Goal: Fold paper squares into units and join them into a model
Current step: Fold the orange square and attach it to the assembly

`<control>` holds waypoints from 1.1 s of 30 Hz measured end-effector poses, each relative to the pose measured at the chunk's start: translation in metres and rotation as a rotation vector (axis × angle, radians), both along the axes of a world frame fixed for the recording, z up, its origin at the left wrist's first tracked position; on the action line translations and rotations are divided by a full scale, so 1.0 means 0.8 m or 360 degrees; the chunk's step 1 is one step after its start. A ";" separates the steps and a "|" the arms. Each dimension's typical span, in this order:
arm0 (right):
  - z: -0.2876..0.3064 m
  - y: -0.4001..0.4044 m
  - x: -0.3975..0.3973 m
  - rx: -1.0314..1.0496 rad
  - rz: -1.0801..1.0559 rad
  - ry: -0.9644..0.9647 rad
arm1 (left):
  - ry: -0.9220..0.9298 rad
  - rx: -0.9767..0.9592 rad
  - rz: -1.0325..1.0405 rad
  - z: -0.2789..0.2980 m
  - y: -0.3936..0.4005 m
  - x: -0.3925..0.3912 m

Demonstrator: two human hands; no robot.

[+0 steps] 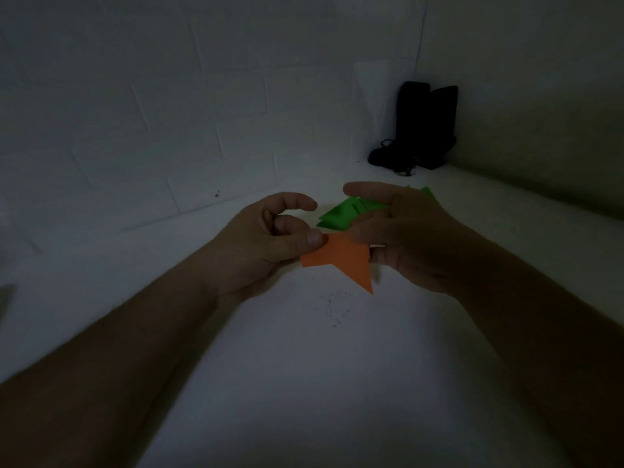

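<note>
Orange unit (pixel 341 261) pinched between left hand (pixel 266 244) and right hand (pixel 405 238), above the tabletop (pixel 304 366); green units (pixel 341 214) just behind it — loose pinches risk slipping, skewing the join.

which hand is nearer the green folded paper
Right. The right hand overlaps the green folded paper, seemingly touching it; the left hand pinches the orange paper, just short of it.

Very dim, underexposed, dark vignetted corners, wide-angle bending at edges, soft detail
</note>
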State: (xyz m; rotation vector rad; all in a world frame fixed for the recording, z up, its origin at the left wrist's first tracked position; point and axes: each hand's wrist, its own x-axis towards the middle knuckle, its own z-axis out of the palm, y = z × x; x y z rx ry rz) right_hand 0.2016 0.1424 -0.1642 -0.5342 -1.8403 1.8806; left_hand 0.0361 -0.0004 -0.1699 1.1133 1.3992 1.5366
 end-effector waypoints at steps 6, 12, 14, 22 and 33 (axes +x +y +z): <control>0.003 -0.002 0.001 -0.0023 -0.0021 0.0014 | -0.0058 -0.0013 -0.0030 -0.007 0.004 -0.003; 0.004 0.000 0.000 -0.0081 -0.0084 0.0066 | -0.0068 -0.0044 -0.0012 -0.010 0.007 -0.004; 0.002 0.001 0.000 -0.0086 -0.0078 0.0091 | -0.0073 -0.0038 -0.0008 -0.011 0.007 -0.003; 0.003 0.005 0.002 -0.0044 -0.0069 0.0084 | 0.0000 -0.0039 0.0019 -0.012 0.009 0.002; 0.001 0.000 -0.006 0.0091 -0.0055 -0.0236 | -0.0060 0.0048 -0.0029 -0.020 0.011 -0.001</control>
